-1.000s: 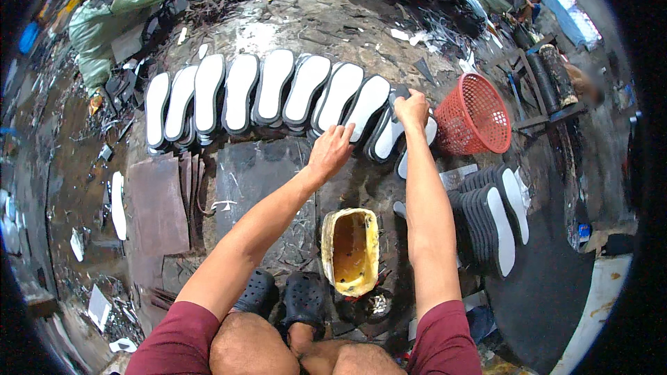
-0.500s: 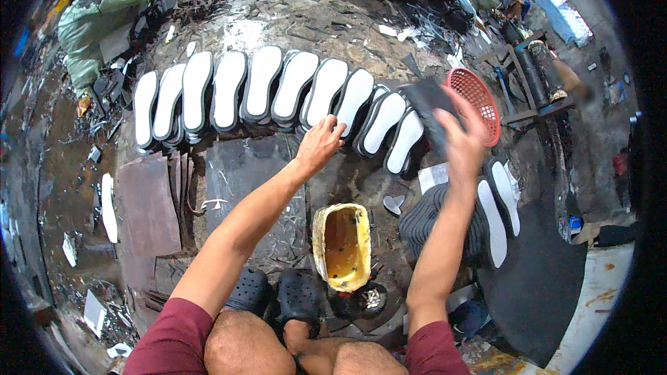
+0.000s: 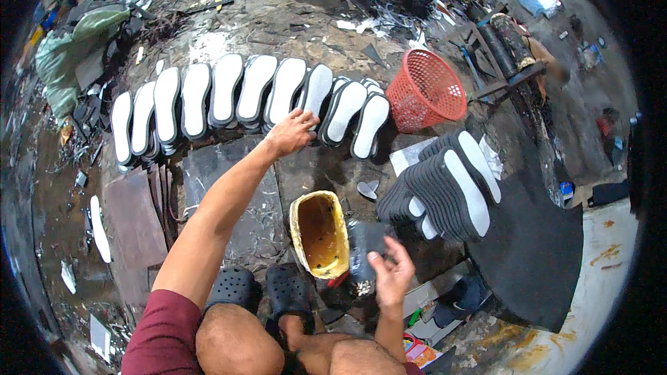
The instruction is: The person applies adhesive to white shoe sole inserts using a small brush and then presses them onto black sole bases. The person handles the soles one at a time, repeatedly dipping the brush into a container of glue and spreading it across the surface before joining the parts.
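Note:
Shoe soles with white tops and dark rims lie in a curved row of stacks across the floor. My left hand point(image 3: 292, 133) reaches to this row, its fingers bent down at the near end of one white-topped sole point(image 3: 317, 90). My right hand point(image 3: 393, 272) is lower and to the right, its thumb and fingers closed on a thin dark flat piece point(image 3: 367, 242), blurred by motion. That piece is beside a yellow-crusted tub point(image 3: 295, 226) with amber-brown liquid inside. Part of the gripped sole is hidden under my left fingers.
A red mesh basket point(image 3: 424, 90) stands past the row's right end. Nearer, dark soles point(image 3: 438, 191) are piled, some white-topped. A black sheet point(image 3: 528, 250) spreads at right. Brown flat sheets point(image 3: 135, 215) lie at left, and a dark board point(image 3: 233, 173) lies below the row.
My right hand has brought the dark flat piece from the row's right end back toward me, beside the tub. My left hand stays at the same sole. The view has shifted.

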Demonstrator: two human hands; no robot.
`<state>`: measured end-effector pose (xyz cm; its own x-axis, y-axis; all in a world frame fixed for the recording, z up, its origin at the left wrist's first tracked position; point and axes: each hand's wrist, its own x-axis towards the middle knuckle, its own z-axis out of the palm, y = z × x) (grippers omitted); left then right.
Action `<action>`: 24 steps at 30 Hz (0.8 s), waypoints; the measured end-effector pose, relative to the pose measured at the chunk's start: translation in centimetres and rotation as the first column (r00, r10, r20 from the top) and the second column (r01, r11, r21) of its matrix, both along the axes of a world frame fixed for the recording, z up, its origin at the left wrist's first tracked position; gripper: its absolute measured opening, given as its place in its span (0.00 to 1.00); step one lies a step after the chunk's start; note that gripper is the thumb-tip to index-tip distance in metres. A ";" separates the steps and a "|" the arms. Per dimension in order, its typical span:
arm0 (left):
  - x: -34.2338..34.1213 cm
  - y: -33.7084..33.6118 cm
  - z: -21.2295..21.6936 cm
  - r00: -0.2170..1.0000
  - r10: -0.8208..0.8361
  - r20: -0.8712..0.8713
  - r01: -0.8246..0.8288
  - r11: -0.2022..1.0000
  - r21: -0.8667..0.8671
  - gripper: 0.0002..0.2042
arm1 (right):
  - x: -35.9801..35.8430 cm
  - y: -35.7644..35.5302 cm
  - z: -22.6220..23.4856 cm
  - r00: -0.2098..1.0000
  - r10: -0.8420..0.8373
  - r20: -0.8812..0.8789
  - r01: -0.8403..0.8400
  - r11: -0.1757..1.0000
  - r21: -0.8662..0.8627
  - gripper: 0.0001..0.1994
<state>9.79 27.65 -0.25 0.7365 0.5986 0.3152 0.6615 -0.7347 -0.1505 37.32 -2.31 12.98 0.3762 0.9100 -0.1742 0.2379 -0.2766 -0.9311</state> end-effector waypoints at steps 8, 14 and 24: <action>0.5 -0.8 -0.8 0.992 0.039 0.118 -0.038 0.999 -0.009 0.12 | -1.8 -3.7 -3.9 0.984 -0.120 -0.135 0.116 0.993 -0.037 0.17; -1.7 -6.1 -1.4 0.946 0.079 0.314 -0.071 0.997 -0.038 0.20 | -1.7 -4.7 -7.9 0.976 -0.164 -0.146 0.141 0.977 -0.159 0.18; -17.7 -32.6 1.4 0.249 0.686 0.684 -0.735 0.594 -0.328 0.19 | -0.7 -3.4 -3.6 0.977 -0.111 0.182 0.016 0.890 0.457 0.18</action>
<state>-7.88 -4.90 1.10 -0.4549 0.7279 0.5131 0.7998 0.0805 0.5949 36.61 -5.73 9.34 0.4194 0.8448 0.3322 0.4257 0.1401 -0.8939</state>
